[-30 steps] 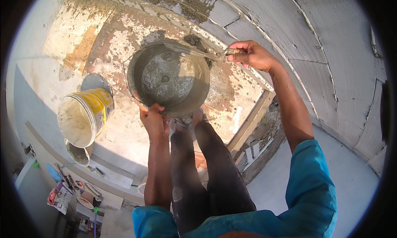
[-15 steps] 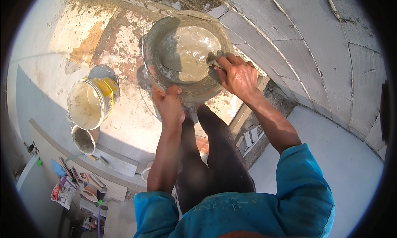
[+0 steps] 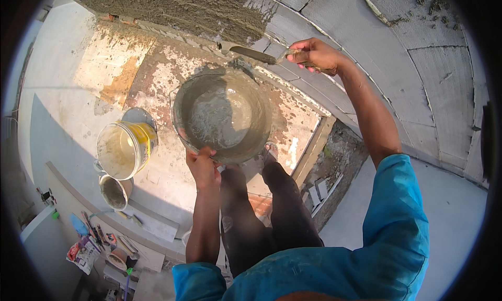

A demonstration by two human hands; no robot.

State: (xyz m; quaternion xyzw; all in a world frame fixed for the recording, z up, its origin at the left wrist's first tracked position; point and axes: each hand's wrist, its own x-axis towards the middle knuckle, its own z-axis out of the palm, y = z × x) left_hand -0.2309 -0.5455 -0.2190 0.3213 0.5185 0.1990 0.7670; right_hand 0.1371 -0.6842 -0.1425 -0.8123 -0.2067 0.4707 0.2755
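Note:
My left hand [image 3: 203,167] is closed on the near rim of a round mortar-caked tub [image 3: 259,136]. Wet grey mortar [image 3: 209,118] lies in the bottom of the tub, partly in shadow. Beyond the tub and to its right, my right hand [image 3: 316,56] grips the handle of a trowel [image 3: 252,54]. The trowel's blade points left in front of the block wall [image 3: 361,39]; whether it touches the wall I cannot tell. Rough wet mortar [image 3: 193,10] coats the wall's far left part.
A yellow-and-white bucket [image 3: 124,149] and a smaller bucket [image 3: 115,192] stand at the left. Tools and bags [image 3: 97,241] lie at the lower left. A ledge [image 3: 312,152] edges the splattered floor [image 3: 149,86] on the right. My foot [image 3: 271,150] is beside the tub.
My right hand has risen out of the tub toward the wall with the trowel, which now shows. The tub sits lower in view, my left hand still on its rim.

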